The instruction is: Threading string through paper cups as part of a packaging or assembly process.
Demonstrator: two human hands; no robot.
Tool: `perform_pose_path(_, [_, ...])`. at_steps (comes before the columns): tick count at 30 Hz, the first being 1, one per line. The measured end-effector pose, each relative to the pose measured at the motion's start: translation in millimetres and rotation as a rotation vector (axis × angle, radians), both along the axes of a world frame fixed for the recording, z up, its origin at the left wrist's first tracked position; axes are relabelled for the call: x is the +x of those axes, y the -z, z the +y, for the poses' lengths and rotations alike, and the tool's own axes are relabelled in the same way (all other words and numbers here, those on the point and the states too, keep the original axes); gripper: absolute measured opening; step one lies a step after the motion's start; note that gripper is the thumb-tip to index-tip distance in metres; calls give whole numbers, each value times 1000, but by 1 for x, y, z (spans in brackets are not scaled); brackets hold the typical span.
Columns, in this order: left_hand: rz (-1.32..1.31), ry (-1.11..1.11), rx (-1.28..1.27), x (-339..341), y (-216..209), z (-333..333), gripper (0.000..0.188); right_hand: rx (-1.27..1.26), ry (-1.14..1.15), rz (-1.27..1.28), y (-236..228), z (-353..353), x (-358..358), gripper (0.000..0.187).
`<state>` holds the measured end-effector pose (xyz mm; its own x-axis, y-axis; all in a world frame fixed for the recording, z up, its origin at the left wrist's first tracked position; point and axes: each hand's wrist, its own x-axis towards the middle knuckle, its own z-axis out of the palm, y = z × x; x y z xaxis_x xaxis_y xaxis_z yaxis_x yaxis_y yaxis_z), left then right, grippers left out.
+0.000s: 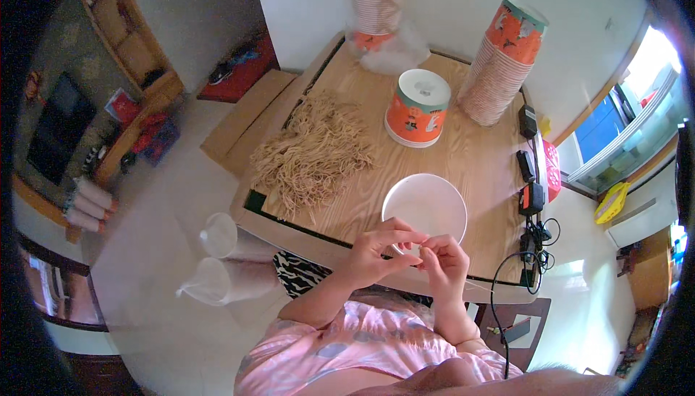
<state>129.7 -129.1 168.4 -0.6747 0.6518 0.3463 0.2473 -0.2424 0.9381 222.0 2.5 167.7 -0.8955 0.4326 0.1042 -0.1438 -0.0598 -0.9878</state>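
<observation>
Both hands meet at the near rim of an open white paper tub point(427, 204) by the table's front edge. My left hand point(378, 253) has its thumb and fingers pinched together, and their tips point at the right hand. Close against it, my right hand point(444, 260) also pinches with thumb and forefinger. Whatever sits between the fingertips is too small to make out. Farther back stands an upside-down orange and green paper tub point(418, 110), its white base upward. Left of it lies a loose heap of tan cords point(315, 151).
A tall leaning stack of nested tubs point(499, 63) stands at the back right, and another stack point(375, 1) in clear plastic at the back. Black adapters and cables point(532, 200) line the wood-topped table's point(463, 151) right edge. Bagged white stacks point(224, 280) lie on the floor, left.
</observation>
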Motion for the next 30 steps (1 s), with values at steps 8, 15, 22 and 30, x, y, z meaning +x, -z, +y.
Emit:
perform_pose_path(8, [82,25,86,-1,11,11,30,-312,-175,3,5,8,3,11])
perform_pose_path(15, [95,-117,41,3,11,10,14,-388,-195,-68,-1,7,-1,9])
perform_pose_path(22, [-140,-96,204,8,22,17,10,-106,-103,-9,7,3,1,7])
perform_pose_path(30, [-334,71,268,7,11,19,17,-347,-122,1,3,4,0,10])
